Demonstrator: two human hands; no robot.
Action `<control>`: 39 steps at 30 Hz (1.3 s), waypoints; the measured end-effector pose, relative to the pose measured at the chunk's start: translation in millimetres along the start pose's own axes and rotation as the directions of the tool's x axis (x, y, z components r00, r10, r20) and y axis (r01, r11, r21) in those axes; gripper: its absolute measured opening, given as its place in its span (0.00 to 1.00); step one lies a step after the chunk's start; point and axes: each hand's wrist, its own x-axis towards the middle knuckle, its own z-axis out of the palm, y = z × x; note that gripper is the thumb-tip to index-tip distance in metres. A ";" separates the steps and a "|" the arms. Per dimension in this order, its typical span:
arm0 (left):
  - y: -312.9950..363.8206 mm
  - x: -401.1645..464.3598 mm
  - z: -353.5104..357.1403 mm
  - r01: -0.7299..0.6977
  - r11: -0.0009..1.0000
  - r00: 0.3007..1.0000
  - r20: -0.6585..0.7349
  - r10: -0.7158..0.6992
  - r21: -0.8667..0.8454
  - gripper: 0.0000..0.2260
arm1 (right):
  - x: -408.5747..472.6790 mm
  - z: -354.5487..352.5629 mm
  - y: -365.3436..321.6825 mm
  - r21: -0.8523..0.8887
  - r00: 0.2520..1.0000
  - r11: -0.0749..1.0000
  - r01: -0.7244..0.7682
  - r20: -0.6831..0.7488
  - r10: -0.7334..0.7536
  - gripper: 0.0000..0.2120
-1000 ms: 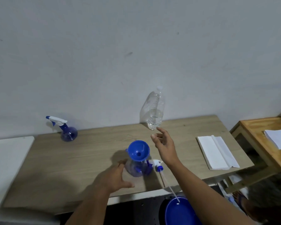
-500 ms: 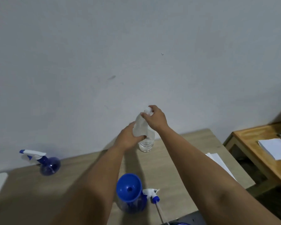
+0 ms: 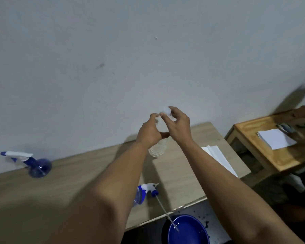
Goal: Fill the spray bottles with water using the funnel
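Head view: your left hand (image 3: 149, 133) wraps the upper body of the clear bottle (image 3: 158, 148), fingers closed around it, holding it upright above the bench (image 3: 77, 175) near the wall (image 3: 148, 50). Your right hand (image 3: 178, 125) sits at the bottle's top, its fingers pinched on the white cap (image 3: 166, 110); whether the cap is on or off the neck cannot be told. A little water shows in the bottle's base. Below your left forearm, a spray bottle (image 3: 137, 197) stands on the bench, mostly hidden; the funnel is hidden here. Beside it lies a loose sprayer head (image 3: 151, 188), its tube reaching over the bench edge into a blue bowl (image 3: 188, 231). A second spray bottle (image 3: 37, 166), sprayer fitted, stands far left by the wall. Folded paper (image 3: 218, 159) lies at the bench's right end.
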 end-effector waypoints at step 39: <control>-6.0 -108.9 60.6 0.030 0.996 0.991 0.133 -0.018 -0.090 0.35 | -82.3 -86.8 13.7 0.225 0.925 0.957 -0.181 0.369 0.088 0.15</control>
